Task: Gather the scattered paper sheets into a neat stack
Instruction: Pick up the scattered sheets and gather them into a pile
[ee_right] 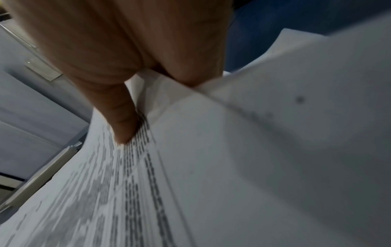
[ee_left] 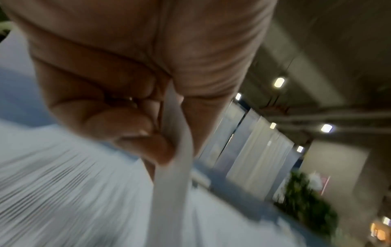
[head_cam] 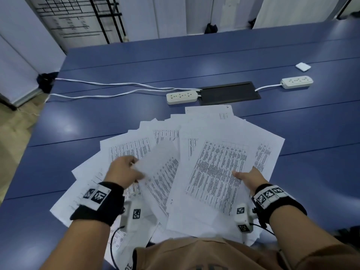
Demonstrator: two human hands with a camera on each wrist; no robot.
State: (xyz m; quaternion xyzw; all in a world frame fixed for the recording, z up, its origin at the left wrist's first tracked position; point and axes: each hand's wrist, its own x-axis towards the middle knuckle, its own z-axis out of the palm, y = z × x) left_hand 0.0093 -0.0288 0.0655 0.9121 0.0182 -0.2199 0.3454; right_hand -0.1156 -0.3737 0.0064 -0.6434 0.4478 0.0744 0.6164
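Unreadably blurred, dense tables on paper sheets (head_cam: 218,172); left hand (head_cam: 124,170) grip and right hand (head_cam: 251,177) grip each clamped on one.

Sheets fanned on the table, near edge.
Sheets (head_cam: 204,133) overlap on the table (head_cam: 292,133); two strips (head_cam: 182,97) and a hatch (head_cam: 229,93) lie behind.

left wrist view blurred; sheets (head_cam: 214,172) print illegible, near edge hidden.

left wrist: black band (head_cam: 98,203) with white square-code tags, white camera block (head_cam: 132,213) with code tag, black cable (head_cam: 113,248) | right wrist: black band (head_cam: 276,201), same tags, white camera block (head_cam: 243,217), thin black cable | torso: brown top (head_cam: 214,254), lower frame | forearms bare
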